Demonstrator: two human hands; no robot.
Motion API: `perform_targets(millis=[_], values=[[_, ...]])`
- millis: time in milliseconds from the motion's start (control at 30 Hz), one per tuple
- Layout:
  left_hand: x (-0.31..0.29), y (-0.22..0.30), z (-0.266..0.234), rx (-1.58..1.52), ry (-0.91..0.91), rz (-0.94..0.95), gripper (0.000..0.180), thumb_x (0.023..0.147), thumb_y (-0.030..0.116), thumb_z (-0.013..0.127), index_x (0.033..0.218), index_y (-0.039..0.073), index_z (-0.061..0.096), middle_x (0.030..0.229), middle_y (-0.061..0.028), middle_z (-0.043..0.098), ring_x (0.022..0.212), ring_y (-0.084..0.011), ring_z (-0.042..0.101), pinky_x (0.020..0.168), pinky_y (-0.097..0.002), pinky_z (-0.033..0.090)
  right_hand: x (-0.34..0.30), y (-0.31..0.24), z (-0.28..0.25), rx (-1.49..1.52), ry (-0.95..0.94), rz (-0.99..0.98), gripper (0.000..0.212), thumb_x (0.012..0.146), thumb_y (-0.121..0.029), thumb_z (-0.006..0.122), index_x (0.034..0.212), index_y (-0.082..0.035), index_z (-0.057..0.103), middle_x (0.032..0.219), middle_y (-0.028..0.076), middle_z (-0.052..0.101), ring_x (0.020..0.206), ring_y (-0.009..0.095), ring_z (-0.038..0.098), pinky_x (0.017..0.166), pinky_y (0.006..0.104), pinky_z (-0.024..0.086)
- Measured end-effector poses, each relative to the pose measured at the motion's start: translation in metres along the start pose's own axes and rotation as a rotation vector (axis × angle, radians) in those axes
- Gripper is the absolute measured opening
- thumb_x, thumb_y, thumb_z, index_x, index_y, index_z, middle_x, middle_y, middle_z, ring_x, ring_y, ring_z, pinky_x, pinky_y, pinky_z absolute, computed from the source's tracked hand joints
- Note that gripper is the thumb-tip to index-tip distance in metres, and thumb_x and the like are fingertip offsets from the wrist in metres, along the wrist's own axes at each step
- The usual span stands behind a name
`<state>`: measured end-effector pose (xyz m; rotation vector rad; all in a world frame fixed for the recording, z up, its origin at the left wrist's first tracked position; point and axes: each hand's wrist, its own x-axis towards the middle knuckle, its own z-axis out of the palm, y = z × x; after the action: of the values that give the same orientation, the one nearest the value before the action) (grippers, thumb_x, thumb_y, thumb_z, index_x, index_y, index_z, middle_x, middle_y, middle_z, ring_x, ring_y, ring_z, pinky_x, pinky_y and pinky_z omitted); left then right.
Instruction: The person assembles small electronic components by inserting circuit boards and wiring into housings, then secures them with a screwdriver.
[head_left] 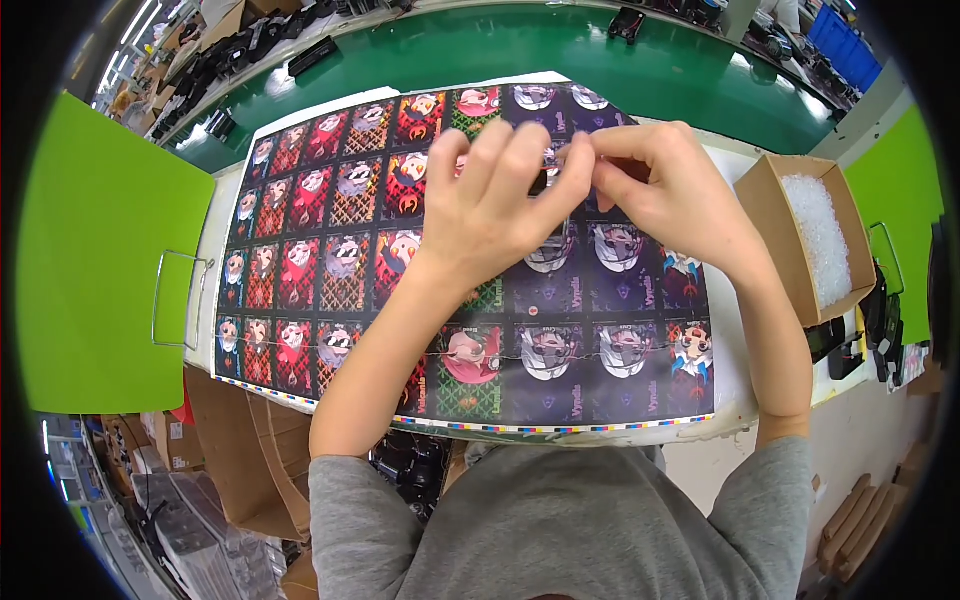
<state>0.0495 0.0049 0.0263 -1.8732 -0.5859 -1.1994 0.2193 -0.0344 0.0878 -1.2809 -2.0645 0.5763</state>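
Printed sheet (340, 250): large, glossy, laid flat on the white table (735, 395); a grid of cartoon character panels, red-toned at its left, purple and black at its right, a thin colour strip along the near edge.
Left hand (490, 205): over the sheet's upper middle, fingers bent together, tips meeting the other hand's.
Right hand (660, 185): just beside it, thumb and forefinger pressed together; what they pinch cannot be told.
Cardboard box (775, 215): right of the sheet, open, with clear plastic pieces inside.

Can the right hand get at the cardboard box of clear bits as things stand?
Probably yes: the cardboard box sits open-topped just right of the right hand, nothing between them, though that hand is pinching something small with the left hand.
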Motion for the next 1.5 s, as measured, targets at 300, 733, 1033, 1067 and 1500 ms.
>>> perform_targets(millis=[300, 733, 1033, 1067, 1500], values=[[0.003, -0.004, -0.013, -0.05, -0.002, 0.101, 0.013, 0.071, 0.017, 0.061, 0.083, 0.014, 0.064, 0.077, 0.0029, 0.051, 0.075, -0.0124, 0.049, 0.067, -0.0321, 0.034, 0.008, 0.014, -0.004, 0.527, -0.192, 0.147, 0.019, 0.086, -0.012, 0.055, 0.097, -0.003, 0.066, 0.06, 0.0, 0.057, 0.05, 0.003, 0.046, 0.046, 0.0189, 0.036], [0.011, 0.0, -0.014, -0.324, 0.001, -0.141, 0.017, 0.069, 0.01, 0.068, 0.083, 0.009, 0.059, 0.08, -0.0017, 0.057, 0.077, -0.0222, 0.051, 0.068, -0.033, 0.036, 0.005, 0.009, 0.012, 0.235, 0.128, 0.054, 0.017, 0.081, -0.007, 0.055, 0.092, 0.0, 0.067, 0.061, 0.009, 0.061, 0.053, 0.015, 0.058, 0.052, 0.0278, 0.045], [0.019, -0.005, -0.022, -1.023, 0.164, -0.802, 0.006, 0.087, 0.004, 0.055, 0.09, -0.001, 0.055, 0.081, -0.0058, 0.057, 0.071, -0.0097, 0.052, 0.064, -0.0217, 0.041, 0.0, 0.013, 0.024, -0.151, 0.146, -0.114, 0.016, 0.079, -0.004, 0.053, 0.086, 0.003, 0.065, 0.072, 0.022, 0.062, 0.067, 0.035, 0.062, 0.067, 0.0402, 0.05], [0.022, -0.005, -0.023, -1.129, 0.15, -0.897, 0.008, 0.088, 0.005, 0.054, 0.092, -0.001, 0.054, 0.082, -0.0057, 0.057, 0.072, -0.0087, 0.053, 0.065, -0.0211, 0.042, -0.001, 0.007, 0.023, -0.134, 0.136, -0.099, 0.016, 0.079, -0.004, 0.053, 0.087, 0.003, 0.065, 0.073, 0.022, 0.062, 0.068, 0.036, 0.061, 0.068, 0.0408, 0.05], [0.02, -0.005, -0.02, -1.423, 0.115, -1.041, 0.014, 0.09, 0.01, 0.054, 0.097, -0.002, 0.053, 0.087, -0.0092, 0.062, 0.079, -0.0094, 0.058, 0.067, -0.0195, 0.042, 0.006, 0.014, 0.039, 0.472, 0.116, 0.072, 0.018, 0.077, -0.014, 0.068, 0.088, 0.0, 0.066, 0.063, 0.002, 0.056, 0.056, 0.004, 0.045, 0.051, 0.0223, 0.039]])
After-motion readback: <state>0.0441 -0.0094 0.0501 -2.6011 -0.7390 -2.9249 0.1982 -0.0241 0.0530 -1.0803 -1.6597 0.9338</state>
